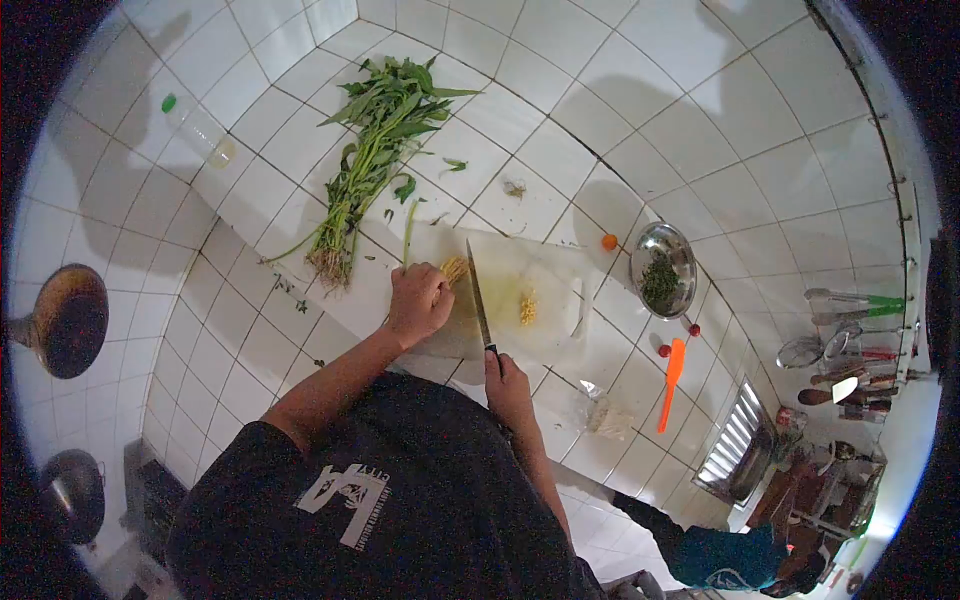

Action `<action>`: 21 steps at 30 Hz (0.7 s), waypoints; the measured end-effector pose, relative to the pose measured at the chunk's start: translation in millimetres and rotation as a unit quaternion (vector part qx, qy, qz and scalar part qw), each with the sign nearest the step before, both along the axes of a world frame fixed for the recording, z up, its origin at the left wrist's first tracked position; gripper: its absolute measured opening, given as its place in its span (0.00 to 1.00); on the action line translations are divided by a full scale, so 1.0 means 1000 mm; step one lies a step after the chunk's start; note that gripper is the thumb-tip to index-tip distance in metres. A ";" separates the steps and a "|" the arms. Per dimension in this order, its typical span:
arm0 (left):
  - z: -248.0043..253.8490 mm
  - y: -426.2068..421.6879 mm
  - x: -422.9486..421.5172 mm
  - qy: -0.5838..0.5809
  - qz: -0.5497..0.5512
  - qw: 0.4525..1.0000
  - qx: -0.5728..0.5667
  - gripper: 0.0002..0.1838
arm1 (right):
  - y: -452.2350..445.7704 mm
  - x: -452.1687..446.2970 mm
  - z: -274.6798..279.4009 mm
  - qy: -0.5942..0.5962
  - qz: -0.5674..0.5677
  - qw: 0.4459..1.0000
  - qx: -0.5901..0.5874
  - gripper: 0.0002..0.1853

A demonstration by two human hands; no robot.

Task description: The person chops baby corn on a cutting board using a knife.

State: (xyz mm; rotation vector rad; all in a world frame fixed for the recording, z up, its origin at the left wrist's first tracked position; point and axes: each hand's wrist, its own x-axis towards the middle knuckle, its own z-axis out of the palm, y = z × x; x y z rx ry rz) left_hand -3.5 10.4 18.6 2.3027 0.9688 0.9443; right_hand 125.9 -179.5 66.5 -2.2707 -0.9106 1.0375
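Observation:
My right hand is closed around the dark handle of a long kitchen knife, whose blade points away from me across the cutting board. On the board's left part, my left hand presses with curled fingers on a yellow bundle, just left of the blade. What kind of food the bundle is, I cannot make out. To the right of the blade lies a small heap of chopped yellow pieces. A green stalk rests at the board's far left edge.
A leafy green bunch with roots lies far left. At right are a metal bowl with chopped greens, a small orange fruit, an orange spatula and a plastic bag. Another person's teal shirt shows lower right.

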 end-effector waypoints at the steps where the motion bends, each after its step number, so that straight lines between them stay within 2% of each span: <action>1: -0.001 0.003 -0.003 0.003 0.011 1.000 0.011 0.06 | -0.001 0.000 -0.003 -0.008 0.000 1.000 -0.010 0.25; 5: -0.009 0.015 -0.013 -0.014 0.024 1.000 0.003 0.08 | -0.009 0.001 -0.008 -0.023 -0.040 0.999 0.003 0.25; 8: -0.006 0.025 -0.011 0.017 0.048 0.998 0.020 0.12 | -0.012 0.010 -0.012 -0.054 -0.053 0.997 0.022 0.26; 10: 0.009 0.021 -0.012 0.085 0.007 0.996 0.017 0.15 | -0.015 0.010 -0.013 -0.068 -0.058 0.996 0.027 0.27; 14: 0.008 0.016 0.005 0.109 -0.027 0.994 0.011 0.15 | -0.016 0.012 -0.017 -0.040 -0.078 0.996 0.019 0.26; 17: 0.004 0.012 0.020 0.088 -0.037 0.994 0.048 0.14 | -0.022 0.011 -0.026 -0.067 -0.070 0.993 0.069 0.26; 19: 0.005 0.010 0.030 0.095 -0.053 0.993 0.045 0.13 | -0.027 0.011 -0.034 0.008 -0.104 0.991 0.082 0.26; 21: 0.004 0.009 0.037 0.107 -0.053 0.991 0.052 0.13 | -0.028 0.011 -0.043 0.015 -0.113 0.990 0.081 0.25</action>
